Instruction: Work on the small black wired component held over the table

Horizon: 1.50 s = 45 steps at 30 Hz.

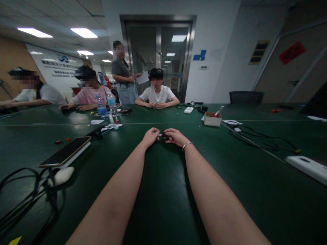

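holding a small object (163, 135) between both hands (151, 137) (176, 137).

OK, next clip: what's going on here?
At a green table, the wearer's left-hand grip is at the silver end of a small dark-and-silver object, and the right-hand grip is at its dark end. It is too small to tell exactly what it is. A phone lies off to the left, and another person sits across the table.

Light: ceiling panels (84, 32) are glowing.
Entrance: glass doors (158, 47) are standing beyond the table's (165, 183) far edge.
Seat: black chair (246, 97) is lining it.
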### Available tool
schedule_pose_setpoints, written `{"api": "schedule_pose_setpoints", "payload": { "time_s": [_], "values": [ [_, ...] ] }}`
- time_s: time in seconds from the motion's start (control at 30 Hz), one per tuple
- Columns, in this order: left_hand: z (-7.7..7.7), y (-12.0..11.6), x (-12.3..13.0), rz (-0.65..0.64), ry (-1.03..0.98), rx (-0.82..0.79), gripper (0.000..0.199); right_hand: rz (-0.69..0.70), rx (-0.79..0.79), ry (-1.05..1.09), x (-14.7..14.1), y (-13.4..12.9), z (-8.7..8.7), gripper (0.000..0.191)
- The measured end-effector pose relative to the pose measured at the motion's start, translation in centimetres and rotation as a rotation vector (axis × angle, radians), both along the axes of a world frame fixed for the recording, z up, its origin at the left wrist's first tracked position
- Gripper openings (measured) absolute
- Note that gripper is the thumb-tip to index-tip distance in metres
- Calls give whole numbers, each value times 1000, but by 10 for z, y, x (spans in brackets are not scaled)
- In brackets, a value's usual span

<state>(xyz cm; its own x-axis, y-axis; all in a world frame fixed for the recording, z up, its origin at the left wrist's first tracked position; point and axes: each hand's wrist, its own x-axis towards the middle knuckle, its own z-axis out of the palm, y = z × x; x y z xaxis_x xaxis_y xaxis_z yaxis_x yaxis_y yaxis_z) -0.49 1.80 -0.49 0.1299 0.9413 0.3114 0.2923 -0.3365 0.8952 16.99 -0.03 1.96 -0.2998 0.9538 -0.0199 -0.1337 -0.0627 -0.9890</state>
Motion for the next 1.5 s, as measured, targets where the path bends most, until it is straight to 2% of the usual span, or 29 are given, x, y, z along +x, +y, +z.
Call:
{"api": "schedule_pose_setpoints", "payload": {
  "time_s": [0.13, 0.37, 0.5, 0.63, 1.1, 1.33, 1.5],
  "values": [
    [-3, 2, 1, -5, 66, 9, 26, -13, -2, 19, 1, 2, -2, 14],
    [-2, 1, 2, -23, 36, 20, 21, -19, -5, 14, 1, 2, -3, 13],
    [-1, 0, 2, -16, 71, 25, 25, -18, -1, 24, 1, 1, -3, 13],
    [-1, 1, 1, 16, 48, 22, 23, -26, -2, 24, 0, 1, -3, 13],
    [-1, 1, 2, -52, -35, -30, 17, -37, -15, 27, 0, -1, -1, 9],
    [-4, 4, 1, -21, -46, 14, 18, -37, -10, 28, 1, 1, -3, 9],
    [-2, 1, 2, -60, -41, 34, 19, -30, -1, 32, 1, 2, -3, 11]
  ]
}}
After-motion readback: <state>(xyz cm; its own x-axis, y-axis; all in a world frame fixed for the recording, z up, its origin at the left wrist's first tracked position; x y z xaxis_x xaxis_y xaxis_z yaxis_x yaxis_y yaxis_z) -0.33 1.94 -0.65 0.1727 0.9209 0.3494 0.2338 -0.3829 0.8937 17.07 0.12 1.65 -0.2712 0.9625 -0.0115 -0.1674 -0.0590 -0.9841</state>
